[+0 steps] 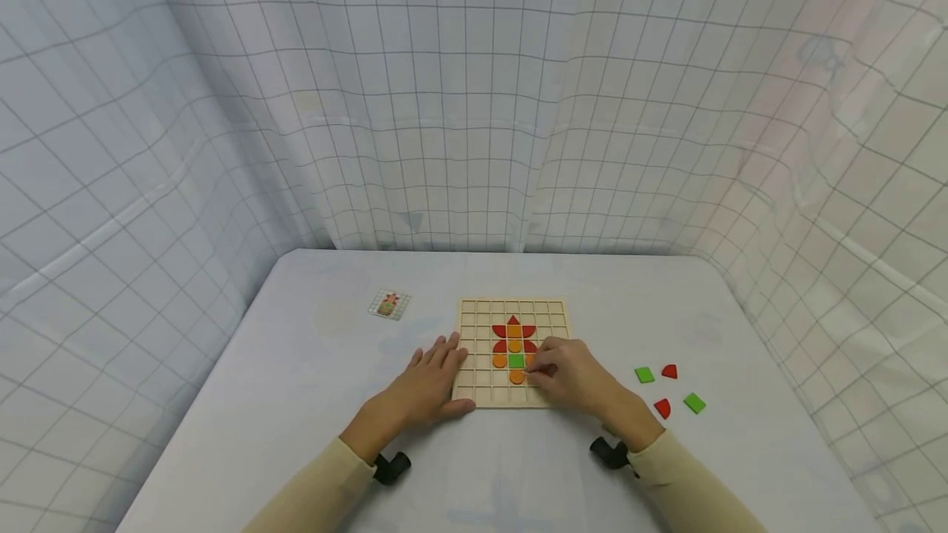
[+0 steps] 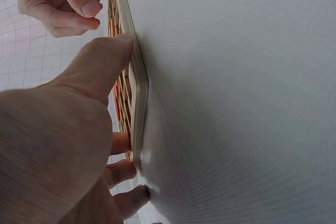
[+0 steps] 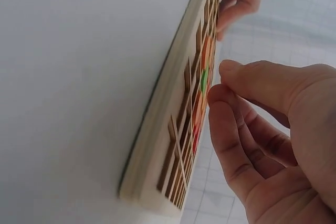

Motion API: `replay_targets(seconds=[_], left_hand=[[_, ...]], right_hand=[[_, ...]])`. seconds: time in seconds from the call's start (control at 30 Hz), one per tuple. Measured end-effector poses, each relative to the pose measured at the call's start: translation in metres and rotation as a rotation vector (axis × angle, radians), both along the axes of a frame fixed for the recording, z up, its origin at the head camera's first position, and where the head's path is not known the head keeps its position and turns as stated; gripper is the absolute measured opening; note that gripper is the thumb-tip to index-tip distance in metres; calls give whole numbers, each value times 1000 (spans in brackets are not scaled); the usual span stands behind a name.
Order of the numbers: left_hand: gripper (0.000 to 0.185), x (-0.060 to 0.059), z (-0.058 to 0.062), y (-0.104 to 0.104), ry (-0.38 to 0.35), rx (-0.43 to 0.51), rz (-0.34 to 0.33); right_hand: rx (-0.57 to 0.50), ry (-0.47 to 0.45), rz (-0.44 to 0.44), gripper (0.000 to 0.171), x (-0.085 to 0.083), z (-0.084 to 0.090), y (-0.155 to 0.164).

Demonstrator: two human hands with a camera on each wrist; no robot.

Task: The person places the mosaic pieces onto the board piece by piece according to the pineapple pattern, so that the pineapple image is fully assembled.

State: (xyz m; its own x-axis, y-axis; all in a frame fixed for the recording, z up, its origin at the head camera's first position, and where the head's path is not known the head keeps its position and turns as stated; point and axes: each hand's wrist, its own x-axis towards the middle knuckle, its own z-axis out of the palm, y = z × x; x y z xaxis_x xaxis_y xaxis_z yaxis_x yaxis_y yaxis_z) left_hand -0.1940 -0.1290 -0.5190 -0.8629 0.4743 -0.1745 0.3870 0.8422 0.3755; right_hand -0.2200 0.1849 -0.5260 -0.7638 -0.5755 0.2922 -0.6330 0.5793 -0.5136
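A square wooden grid board (image 1: 485,394) lies on the table, bearing a figure of red, orange and green pieces. My left hand (image 1: 425,385) rests along its left edge, fingers extended, with the thumb (image 2: 113,51) on the near rim. Over the right side of the board is my right hand (image 1: 570,373); in the right wrist view its thumb and forefinger (image 3: 223,121) are close together, loosely bent, and no piece shows between them. Its fingertips are beside a green square (image 1: 516,361) and just right of an orange circle (image 1: 517,377). The hand partly covers another orange circle (image 1: 529,359).
Right of the board lie loose pieces: a green square (image 1: 644,374), a second green square (image 1: 694,403), a red quarter circle (image 1: 670,371) and another red quarter circle (image 1: 662,408). A small picture card (image 1: 389,303) lies beyond my left hand. Gridded white curtains (image 1: 444,105) surround the table.
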Motion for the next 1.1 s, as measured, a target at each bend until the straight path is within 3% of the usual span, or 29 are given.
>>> replay_targets(seconds=[0.37, 0.67, 0.9, 1.1], left_hand=[[94, -4, -4, -2, 8, -3, -7], [95, -2, -3, -1, 3, -7, -3], [95, -2, -3, -1, 2, -1, -1], [95, -2, -2, -1, 3, 1, -2]], right_hand=[[12, 3, -91, 9, -1, 9, 43], [73, 30, -186, 21, -2, 4, 90], [99, -83, -248, 36, 1, 5, 134], [77, -159, -243, 45, 1, 0, 163]])
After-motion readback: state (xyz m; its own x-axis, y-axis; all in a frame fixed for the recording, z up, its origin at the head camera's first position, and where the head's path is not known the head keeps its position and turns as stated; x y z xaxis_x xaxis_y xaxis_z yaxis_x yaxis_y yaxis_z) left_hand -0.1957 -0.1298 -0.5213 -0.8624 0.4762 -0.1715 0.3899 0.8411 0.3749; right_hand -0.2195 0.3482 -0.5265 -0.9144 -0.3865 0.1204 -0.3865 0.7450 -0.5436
